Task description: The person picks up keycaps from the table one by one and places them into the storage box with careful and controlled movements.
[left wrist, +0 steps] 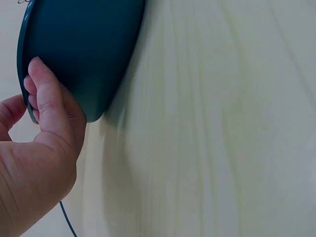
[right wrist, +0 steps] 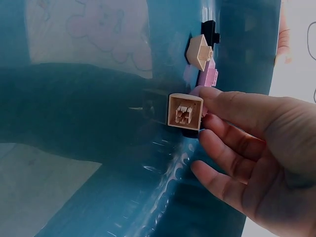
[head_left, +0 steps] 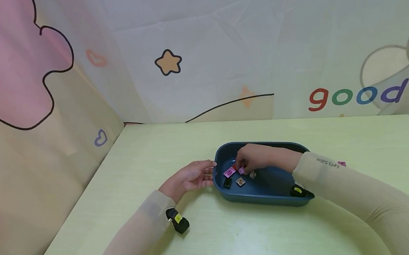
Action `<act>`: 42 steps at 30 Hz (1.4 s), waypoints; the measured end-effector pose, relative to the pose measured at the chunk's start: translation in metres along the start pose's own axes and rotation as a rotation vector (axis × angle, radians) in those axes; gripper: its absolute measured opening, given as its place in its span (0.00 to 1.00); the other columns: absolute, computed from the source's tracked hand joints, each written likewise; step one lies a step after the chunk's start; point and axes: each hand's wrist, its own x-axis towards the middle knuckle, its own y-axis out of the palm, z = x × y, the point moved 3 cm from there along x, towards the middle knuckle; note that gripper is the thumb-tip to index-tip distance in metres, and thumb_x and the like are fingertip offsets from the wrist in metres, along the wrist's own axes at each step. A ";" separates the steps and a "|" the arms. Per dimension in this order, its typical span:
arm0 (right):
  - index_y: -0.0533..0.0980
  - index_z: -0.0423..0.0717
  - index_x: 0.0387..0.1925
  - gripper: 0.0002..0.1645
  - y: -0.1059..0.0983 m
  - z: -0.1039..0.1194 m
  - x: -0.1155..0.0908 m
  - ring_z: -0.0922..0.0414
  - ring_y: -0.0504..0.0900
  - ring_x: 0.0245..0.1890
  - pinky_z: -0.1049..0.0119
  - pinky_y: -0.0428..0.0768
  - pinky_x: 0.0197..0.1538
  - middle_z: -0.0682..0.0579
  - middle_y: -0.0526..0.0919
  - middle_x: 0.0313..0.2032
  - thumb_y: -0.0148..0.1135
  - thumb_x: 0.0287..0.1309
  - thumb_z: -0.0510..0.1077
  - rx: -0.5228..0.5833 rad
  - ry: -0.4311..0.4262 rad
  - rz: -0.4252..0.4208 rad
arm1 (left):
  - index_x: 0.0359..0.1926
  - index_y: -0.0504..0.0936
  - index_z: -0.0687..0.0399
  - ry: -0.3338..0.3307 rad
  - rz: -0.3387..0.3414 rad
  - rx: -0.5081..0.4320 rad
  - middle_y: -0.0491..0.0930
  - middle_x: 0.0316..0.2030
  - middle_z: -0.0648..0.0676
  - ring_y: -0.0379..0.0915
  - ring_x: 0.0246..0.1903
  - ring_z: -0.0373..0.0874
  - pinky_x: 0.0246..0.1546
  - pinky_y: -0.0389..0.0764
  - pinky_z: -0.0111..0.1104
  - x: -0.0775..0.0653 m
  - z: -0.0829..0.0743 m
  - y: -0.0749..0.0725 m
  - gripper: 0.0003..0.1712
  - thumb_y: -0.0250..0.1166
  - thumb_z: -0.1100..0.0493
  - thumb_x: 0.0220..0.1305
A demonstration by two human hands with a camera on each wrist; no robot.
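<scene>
Gripping blue tray at rim with left hand. Pinching purple keycap inside, among loose keycaps, with right hand.

Both arms are held out in front, covered by pale sleeves as far as the wrists. The left hand is reached forward, its thumb set opposite the fingers, which are laid close together and gently bent. The right arm is angled inward, and the right hand is turned downward, its thumb and forefinger closed in a pinch, the other fingers being curved and slightly spread.
</scene>
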 end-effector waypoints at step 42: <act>0.84 0.38 0.48 0.13 -0.056 0.006 -0.066 0.59 0.79 0.35 0.57 0.86 0.47 0.49 0.87 0.37 0.67 0.64 0.40 -0.107 0.041 -0.159 | 0.41 0.76 0.57 0.008 0.005 -0.001 0.79 0.24 0.46 0.78 0.23 0.35 0.25 0.85 0.23 -0.001 -0.001 0.001 0.09 0.51 0.59 0.77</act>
